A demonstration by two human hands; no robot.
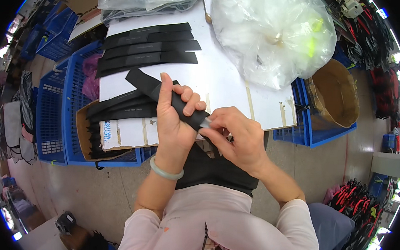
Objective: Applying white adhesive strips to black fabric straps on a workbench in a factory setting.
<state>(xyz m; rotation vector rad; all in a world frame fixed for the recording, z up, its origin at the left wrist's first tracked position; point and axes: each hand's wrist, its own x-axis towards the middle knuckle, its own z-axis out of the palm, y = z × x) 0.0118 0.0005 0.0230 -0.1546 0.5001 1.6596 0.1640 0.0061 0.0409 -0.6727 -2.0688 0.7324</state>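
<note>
Black strap (165, 93) sits gripped in the left hand (175, 119); the right hand (236, 136) pinches its silvery end (206, 122). A loosened pinch could let it slip off the tabletop's (225, 80) near edge.

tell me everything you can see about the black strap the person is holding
The black strap is a long, flat band, matte and fabric-like. It runs slanted from upper left to lower right above the white board. The left hand wraps around its middle, fingers curled over it. The right hand pinches its lower end, where a small pale piece shows. Its upper end juts free past the left thumb.
</note>
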